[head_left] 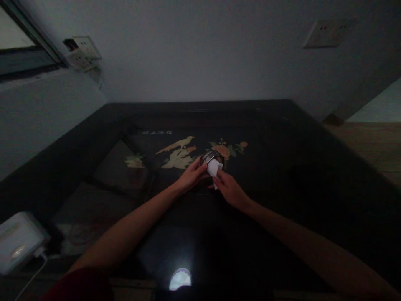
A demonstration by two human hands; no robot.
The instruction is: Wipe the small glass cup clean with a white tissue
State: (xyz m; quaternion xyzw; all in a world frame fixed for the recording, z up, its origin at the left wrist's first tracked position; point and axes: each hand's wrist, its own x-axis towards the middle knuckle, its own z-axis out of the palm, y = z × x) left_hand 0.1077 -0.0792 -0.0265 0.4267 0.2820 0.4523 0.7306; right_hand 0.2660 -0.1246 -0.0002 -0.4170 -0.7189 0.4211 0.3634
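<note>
Over the middle of the dark glossy table (275, 225), my left hand (191, 174) is closed on the left side of a small, dark, shiny, round object (206, 156). Too little light falls on it to tell its kind. A white tissue (214, 167) is pinched in my right hand (230, 187) and lies against the near face of the round object. Part of the tissue hangs down between the two hands. The fingers under the object are mostly hidden.
Inlaid in the tabletop are a pale bird (178, 145) and a flower picture (221, 149). At the lower left stands a white box-shaped device (21, 240) with a white cable (33, 274). A pale wall (200, 54) with sockets (326, 33) rises behind the table.
</note>
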